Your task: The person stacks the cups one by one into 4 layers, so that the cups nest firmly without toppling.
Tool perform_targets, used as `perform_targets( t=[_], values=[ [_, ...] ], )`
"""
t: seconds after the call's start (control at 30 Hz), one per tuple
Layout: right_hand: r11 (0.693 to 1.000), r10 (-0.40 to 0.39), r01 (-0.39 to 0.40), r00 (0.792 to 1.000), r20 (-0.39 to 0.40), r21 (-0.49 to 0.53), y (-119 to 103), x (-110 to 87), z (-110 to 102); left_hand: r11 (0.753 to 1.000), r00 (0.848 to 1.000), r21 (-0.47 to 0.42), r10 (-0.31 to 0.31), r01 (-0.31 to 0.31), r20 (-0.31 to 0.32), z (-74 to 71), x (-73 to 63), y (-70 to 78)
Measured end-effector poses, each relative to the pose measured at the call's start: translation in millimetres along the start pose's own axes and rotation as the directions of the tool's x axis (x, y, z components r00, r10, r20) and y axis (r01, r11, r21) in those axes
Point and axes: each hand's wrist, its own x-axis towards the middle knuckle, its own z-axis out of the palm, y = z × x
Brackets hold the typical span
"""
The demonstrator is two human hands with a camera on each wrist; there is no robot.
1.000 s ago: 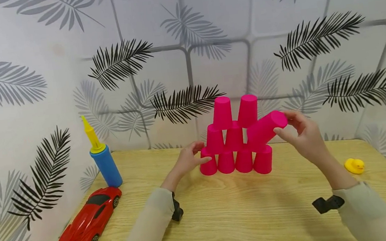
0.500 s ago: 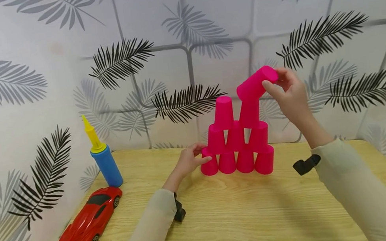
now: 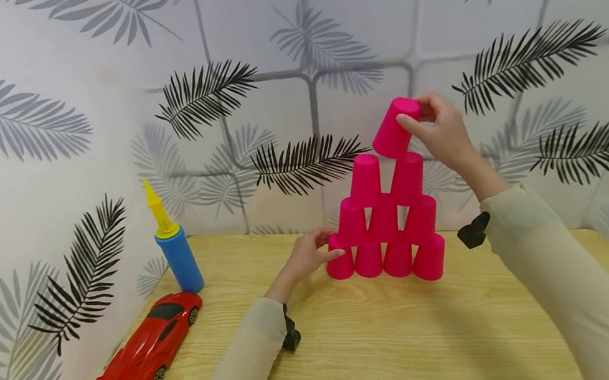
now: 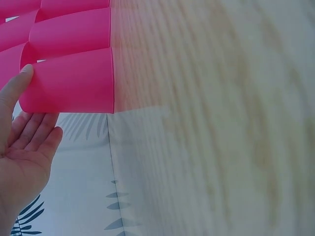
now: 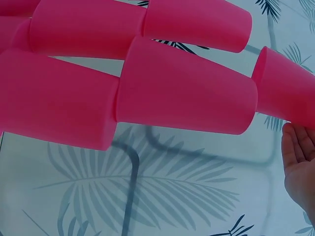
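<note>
Upside-down pink cups form a stack: a bottom row of several cups (image 3: 369,261), three middle cups (image 3: 383,218) and two upper cups (image 3: 365,181). Above the right upper cup, a tilted pink cup (image 3: 396,128) is held near its base by my right hand (image 3: 441,133); its rim is close to that cup, and I cannot tell if they touch. My left hand (image 3: 306,257) holds the leftmost bottom cup (image 3: 339,261). In the left wrist view, the thumb (image 4: 24,78) lies on its near side and the fingers (image 4: 37,130) are at its outer side, partly hidden.
At the left of the wooden table (image 3: 356,347) stand a blue and yellow hand pump (image 3: 179,257) and a red toy car (image 3: 155,345). A leaf-patterned wall (image 3: 284,111) rises close behind the stack.
My right hand has lifted the loose cup from beside the middle row to above the upper cups, moving it leftward and turning it more upright. My left hand stays at the bottom cup.
</note>
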Motion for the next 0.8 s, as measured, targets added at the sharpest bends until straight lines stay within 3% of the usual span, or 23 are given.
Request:
perform_targets(
  t=[0.57, 0.8],
  values=[
    [0.998, 0.037, -0.03, 0.992, 0.122, -0.058, 2.7, 4.4, -7.1, 1.0, 0.998, 0.014, -0.015, 0.014, 0.059, 9.2, 6.7, 8.0],
    [0.996, 0.076, -0.067, 0.986, 0.15, -0.065, 0.5, 3.3, -9.3, 0.999, 0.998, 0.025, -0.03, 0.028, 0.056, 9.2, 5.8, 12.3]
  ],
)
